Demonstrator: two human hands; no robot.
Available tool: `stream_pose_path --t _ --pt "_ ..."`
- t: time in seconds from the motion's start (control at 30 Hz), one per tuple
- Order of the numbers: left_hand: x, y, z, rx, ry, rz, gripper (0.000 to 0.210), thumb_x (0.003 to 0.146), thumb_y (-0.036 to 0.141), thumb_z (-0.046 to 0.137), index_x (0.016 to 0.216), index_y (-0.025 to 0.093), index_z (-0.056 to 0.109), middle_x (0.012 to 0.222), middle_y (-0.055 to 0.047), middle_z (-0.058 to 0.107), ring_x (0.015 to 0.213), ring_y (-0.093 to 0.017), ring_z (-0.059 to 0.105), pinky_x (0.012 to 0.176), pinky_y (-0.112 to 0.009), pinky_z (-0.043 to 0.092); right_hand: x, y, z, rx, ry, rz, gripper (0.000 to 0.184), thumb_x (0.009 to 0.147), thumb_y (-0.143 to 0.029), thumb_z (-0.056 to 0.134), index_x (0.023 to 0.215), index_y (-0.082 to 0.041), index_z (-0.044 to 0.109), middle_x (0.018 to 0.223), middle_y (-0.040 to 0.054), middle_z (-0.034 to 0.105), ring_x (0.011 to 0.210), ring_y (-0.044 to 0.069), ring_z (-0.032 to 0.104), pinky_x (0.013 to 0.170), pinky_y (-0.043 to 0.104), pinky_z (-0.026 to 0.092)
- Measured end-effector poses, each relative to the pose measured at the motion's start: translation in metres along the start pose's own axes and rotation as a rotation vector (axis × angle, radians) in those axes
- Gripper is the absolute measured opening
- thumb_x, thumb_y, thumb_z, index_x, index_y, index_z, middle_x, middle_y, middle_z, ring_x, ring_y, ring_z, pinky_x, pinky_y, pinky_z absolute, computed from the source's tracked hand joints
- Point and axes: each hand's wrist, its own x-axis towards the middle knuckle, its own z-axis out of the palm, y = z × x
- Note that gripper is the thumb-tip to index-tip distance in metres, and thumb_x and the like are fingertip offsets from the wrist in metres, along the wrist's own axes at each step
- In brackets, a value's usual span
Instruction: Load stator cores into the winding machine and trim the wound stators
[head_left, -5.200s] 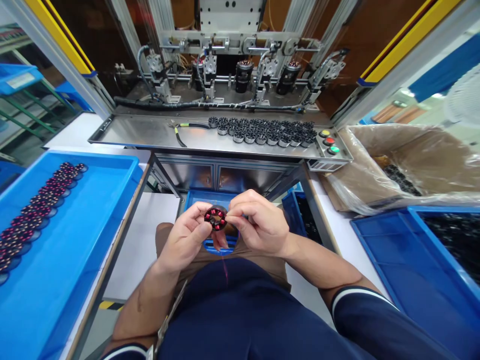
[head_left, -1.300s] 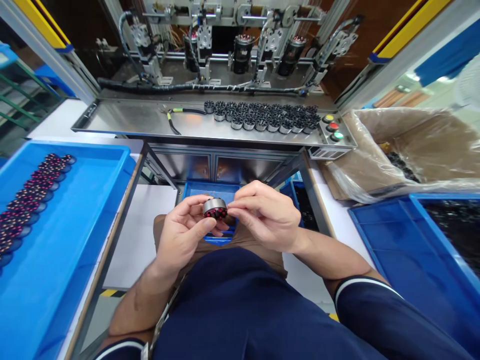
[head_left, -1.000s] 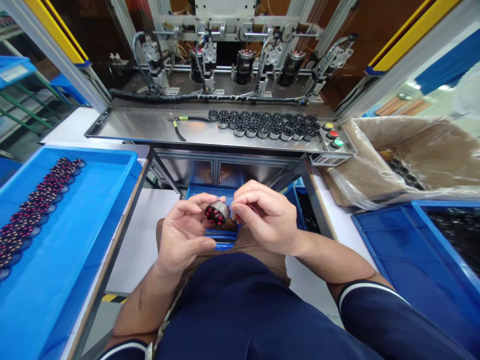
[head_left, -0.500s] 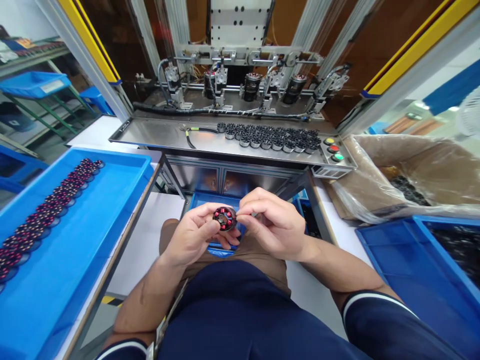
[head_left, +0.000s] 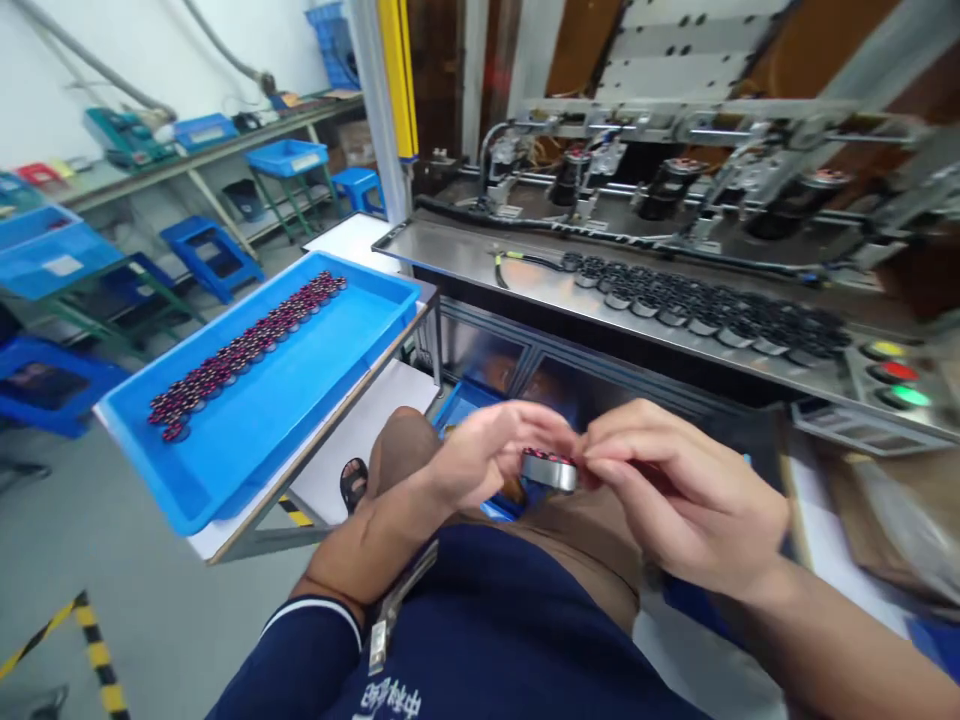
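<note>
A motor stator [head_left: 551, 472], a silvery ring with red-pink windings on top, is held low over my lap. My left hand [head_left: 491, 455] curls its fingers behind the stator and grips it. At the stator's right edge, my right hand [head_left: 686, 500] has thumb and fingertips pinched together; whatever is between them is too small to make out. A blue tray [head_left: 322, 370] to the left bears a long band of wound stators [head_left: 255, 345]. On the metal ledge [head_left: 450, 255] of the machine ahead lie rows of black and silver rings [head_left: 675, 300].
Cutters with green-marked handles [head_left: 517, 258] lie on the ledge. Yellow, red and green buttons [head_left: 900, 372] sit at its right end. Behind is a machine with black cylindrical holders [head_left: 670, 188]. A plastic-lined carton [head_left: 892, 520] stands right; blue stools [head_left: 210, 255] stand far left.
My view has swung left, bringing the whole blue tray into sight. The stator has tipped so that its silvery side faces me. Both hands stay together at it.
</note>
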Motion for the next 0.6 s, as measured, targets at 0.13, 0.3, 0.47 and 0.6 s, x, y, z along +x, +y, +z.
stream_pose_path --t 0.13,0.3,0.47,0.6 --pt "-0.004 -0.004 -0.005 0.031 -0.307 -0.377 0.080 0.065 0.089 0.056 0.080 0.012 0.068 0.062 -0.009 0.068 0.063 -0.025 0.071 0.056 -0.031 0.053 0.002 -0.003 -0.009 -0.050 -0.119 -0.079 0.017 0.087 -0.007 0.062 0.092 -0.023 0.066 0.073 0.0036 0.069 0.063 0.016 0.068 0.052 0.025 0.057" --pt "-0.016 -0.008 0.010 0.005 -0.054 -0.106 0.060 0.068 0.061 0.081 0.100 0.014 0.064 0.076 -0.006 0.072 0.061 -0.019 0.071 0.057 -0.027 0.053 0.003 -0.005 -0.013 -0.196 -0.123 -0.125 0.019 0.086 -0.003 0.062 0.090 -0.021 0.064 0.072 0.0047 0.068 0.060 0.014 0.067 0.049 0.022 0.055" --pt "-0.018 -0.018 0.026 -0.012 0.218 0.284 0.047 0.062 0.032 0.092 0.097 0.017 0.064 0.100 -0.005 0.071 0.079 -0.018 0.074 0.073 -0.031 0.058 -0.001 -0.001 -0.010 -0.204 -0.056 -0.018 0.016 0.087 -0.006 0.065 0.083 -0.022 0.062 0.071 0.0032 0.067 0.060 0.013 0.065 0.051 0.023 0.053" --pt "-0.016 -0.016 0.040 -0.062 0.249 0.513 0.039 0.054 0.017 0.095 0.074 0.016 0.061 0.106 -0.003 0.072 0.096 -0.018 0.073 0.091 -0.036 0.055 -0.003 0.001 -0.015 -0.106 -0.040 0.010 0.017 0.089 -0.009 0.062 0.080 -0.022 0.064 0.070 0.0032 0.066 0.058 0.013 0.064 0.047 0.021 0.052"
